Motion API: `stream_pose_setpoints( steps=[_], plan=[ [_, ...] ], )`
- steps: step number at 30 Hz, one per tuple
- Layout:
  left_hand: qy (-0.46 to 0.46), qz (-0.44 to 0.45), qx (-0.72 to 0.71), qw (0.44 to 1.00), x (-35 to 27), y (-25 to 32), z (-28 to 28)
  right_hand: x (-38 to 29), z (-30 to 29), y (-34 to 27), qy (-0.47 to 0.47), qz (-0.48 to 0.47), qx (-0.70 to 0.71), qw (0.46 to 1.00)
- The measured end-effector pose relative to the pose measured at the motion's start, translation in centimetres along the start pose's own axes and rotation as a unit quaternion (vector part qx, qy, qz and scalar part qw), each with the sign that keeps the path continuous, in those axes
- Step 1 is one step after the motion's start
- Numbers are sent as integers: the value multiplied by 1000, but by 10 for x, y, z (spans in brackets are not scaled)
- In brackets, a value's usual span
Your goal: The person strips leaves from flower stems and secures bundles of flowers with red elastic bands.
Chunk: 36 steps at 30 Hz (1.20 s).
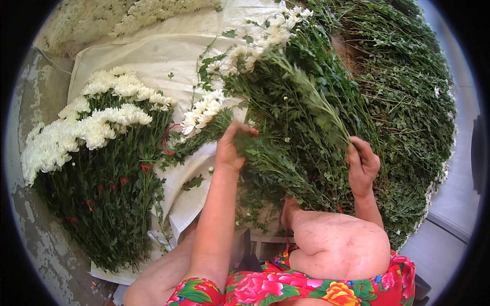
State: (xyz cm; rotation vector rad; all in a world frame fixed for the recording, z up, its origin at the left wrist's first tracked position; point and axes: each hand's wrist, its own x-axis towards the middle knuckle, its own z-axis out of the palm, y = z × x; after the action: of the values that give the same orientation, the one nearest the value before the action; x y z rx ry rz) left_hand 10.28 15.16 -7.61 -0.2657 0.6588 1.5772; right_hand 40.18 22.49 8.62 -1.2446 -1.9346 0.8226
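Observation:
My left hand (pixel 231 147) is closed around a small bunch of white chrysanthemums (pixel 203 114). Its flower heads point up and left, and its leafy stems (pixel 279 164) run down to the right. Farther right, my right hand (pixel 363 164) pinches the lower end of a chrysanthemum stem (pixel 319 101), which slants up and left and is blurred. Beneath it lies a loose heap of green chrysanthemum stems (pixel 279 107) with white heads at its upper left. Whether the blurred stem is single or several together, I cannot tell.
Bundled white chrysanthemums (pixel 99 183) with red ties lie on the left. A pale fabric sheet (pixel 134 53) runs beneath the flowers. A large pile of leafy stems (pixel 409 126) fills the right side. More white blooms (pixel 88 23) lie at the top left. My bare knee (pixel 344 241) is below the heap.

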Motion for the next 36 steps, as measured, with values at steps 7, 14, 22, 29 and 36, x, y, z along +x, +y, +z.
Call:
stream_pose_setpoints(
  steps=[7,14,22,29,36],
  plan=[
    [15,-9,4,1000,1,-4,4,-56,6,89,-16,248,54,967],
    [32,-5,-39,999,9,-6,-13,-41,36,123,-56,86,-153,983],
    [53,-9,-40,998,10,-8,-19,10,101,75,-188,-88,-345,915],
    [56,-10,-31,998,2,-6,-14,9,98,57,-95,45,-66,992],
    [15,25,21,999,-2,-12,9,-2,100,-11,-75,-122,-19,990]
  ],
)
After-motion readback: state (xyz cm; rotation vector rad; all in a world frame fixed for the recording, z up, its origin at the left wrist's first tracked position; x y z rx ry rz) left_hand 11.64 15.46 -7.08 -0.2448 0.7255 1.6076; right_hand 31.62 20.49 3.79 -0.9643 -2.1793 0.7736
